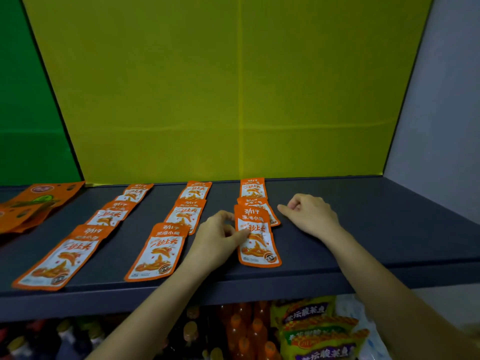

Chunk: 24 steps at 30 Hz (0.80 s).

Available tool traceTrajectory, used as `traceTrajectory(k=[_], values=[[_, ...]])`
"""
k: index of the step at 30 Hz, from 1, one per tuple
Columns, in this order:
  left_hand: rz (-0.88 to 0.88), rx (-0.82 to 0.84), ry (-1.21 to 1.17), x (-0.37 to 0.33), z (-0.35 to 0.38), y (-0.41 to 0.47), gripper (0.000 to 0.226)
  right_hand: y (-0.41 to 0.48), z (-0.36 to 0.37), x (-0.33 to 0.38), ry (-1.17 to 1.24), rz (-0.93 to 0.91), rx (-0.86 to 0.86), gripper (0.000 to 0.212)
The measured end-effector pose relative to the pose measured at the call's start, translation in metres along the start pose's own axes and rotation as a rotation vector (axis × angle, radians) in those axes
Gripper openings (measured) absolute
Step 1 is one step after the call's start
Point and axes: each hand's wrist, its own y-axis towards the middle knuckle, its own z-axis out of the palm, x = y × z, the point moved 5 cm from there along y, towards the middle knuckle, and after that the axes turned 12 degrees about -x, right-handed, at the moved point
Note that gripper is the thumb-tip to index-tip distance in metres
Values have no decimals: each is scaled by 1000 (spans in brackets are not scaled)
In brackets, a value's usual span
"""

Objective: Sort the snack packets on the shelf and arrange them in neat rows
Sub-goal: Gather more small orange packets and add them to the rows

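Our left grip (220,237) pinches the front orange-and-white foil snack packet (257,245) by its left edge, with the thumb on the printed face. The packet lies flat near the lip of the dark grey shelf board (363,229), at the front of the right-hand row and overlapping the second packet (255,201) behind it. Our right grip (309,214) is clenched on nothing, just beside that second packet. We judge these sachets light, floppy and slick, so we would hold them by the sealed edges or slide them flat. The labels read 劲仔, 深海小鱼 and 一秒上头.
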Motion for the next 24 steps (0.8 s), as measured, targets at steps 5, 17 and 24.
traceTrajectory(k=[5, 17, 24], values=[[97, -21, 159, -1, 5, -1, 38, -7, -5, -13, 20, -17, -12, 24], [225, -197, 417, -8, 8, -7, 38, -19, -8, -16, 87, -143, -25, 20], [166, -32, 483, -5, 17, 2, 63, -23, -6, -1, 81, -225, -15, 25]])
